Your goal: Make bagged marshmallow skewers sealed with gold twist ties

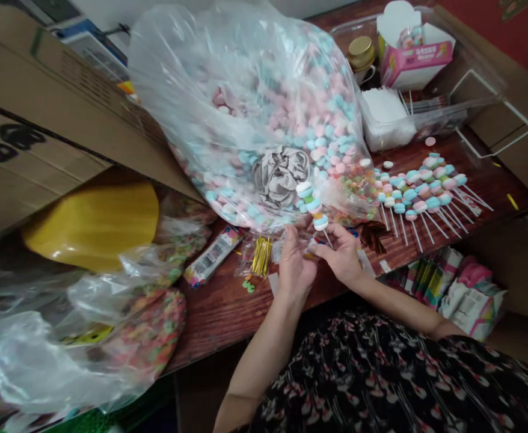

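I've got a crowded dark wood table [210, 325] here, and the biggest obstacle is dead ahead: a huge clear bag of pink and blue sweets [255, 108], bulging right up to the space beyond the hands, a crumpled grey cloth [282, 174] showing at its near side. Over on my left, a cardboard box [65, 126] crowds in, a rounded yellow object [97, 222] below it and a bag of coloured gummies [153, 337] on the near side. Between that and the hands I spot a printed packet [214, 255], a bundle of gold ties [261, 255] and a few green bits [248, 285]. To the right, finished-looking skewers [426, 189] lie bunched, sticks toward me, with a clear plastic tub [444, 120] behind them.

Now the sweet skewer [313, 205]! It's up in front of me, just above the hands and in front of the bag; whether they touch, I can't tell. Its long axis slants: sweets-laden tip away and slightly left, bare stick down toward my right. My right hand [343, 255] has thumb and finger pinched on that stick. My left hand [297, 258] is half curled beside it, thumb up; whether it grips anything, I can't tell.
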{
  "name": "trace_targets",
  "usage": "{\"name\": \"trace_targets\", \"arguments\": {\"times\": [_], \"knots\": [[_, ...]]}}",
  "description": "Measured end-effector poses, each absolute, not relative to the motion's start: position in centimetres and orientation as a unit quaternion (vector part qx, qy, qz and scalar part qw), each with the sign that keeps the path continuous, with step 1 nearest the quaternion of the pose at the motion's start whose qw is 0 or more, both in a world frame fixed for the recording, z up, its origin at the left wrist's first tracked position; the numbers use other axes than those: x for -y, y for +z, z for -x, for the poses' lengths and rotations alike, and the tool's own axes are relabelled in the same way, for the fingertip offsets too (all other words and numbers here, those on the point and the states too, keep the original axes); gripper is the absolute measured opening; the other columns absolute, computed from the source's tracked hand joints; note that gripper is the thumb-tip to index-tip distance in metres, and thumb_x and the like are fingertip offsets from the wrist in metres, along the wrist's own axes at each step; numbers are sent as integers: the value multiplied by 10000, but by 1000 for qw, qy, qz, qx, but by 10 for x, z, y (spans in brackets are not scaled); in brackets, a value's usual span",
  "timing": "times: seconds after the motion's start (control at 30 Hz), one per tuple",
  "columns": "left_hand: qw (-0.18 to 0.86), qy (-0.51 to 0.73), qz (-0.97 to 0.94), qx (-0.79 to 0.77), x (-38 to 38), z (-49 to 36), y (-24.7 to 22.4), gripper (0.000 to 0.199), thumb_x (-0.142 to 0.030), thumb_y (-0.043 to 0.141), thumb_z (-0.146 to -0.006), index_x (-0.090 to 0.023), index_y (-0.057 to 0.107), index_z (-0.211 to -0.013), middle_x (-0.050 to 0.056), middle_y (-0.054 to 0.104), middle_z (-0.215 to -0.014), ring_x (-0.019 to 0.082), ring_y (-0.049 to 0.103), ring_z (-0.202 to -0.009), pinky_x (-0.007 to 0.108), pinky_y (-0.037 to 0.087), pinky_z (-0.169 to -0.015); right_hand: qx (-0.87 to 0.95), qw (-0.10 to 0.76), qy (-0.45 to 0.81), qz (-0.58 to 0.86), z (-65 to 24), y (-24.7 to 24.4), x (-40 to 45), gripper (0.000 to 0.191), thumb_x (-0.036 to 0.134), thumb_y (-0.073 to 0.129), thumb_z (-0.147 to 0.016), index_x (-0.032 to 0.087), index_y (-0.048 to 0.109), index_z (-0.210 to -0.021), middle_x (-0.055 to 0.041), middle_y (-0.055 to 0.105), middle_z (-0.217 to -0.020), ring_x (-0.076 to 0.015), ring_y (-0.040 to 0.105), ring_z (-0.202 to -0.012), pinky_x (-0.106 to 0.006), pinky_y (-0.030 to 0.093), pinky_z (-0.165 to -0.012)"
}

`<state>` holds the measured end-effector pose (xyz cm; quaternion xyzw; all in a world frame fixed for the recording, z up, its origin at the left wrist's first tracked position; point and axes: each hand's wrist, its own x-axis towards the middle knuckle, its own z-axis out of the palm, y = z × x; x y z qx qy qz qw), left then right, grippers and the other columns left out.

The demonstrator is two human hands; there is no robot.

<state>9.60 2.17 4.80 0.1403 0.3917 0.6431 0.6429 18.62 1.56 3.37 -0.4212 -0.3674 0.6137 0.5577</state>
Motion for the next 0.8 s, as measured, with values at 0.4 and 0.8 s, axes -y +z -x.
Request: {"name": "trace_targets", "arguments": {"times": [0.4,0.8], "knots": [[635,595,-178,-460,-5,-83,40,252,-267,906,-545,-162,752,-715,21,747,-763,121,668,-731,242,528,-761,372,552,642,381,-204,39,-15,350,312,816,-641,214,593,-892,38,663,-758,-116,605,-681,-249,507,-679],[608,643,-97,-455,-21,-74,38,322,-227,913,-507,-159,685,-724,-30,691,-684,95,624,-603,207,505,-571,424,577,549,431,-237,31,-7,228,293,742,-752,203,582,-888,47,589,-711,-84,526,-625,-210,432,-593]]}}
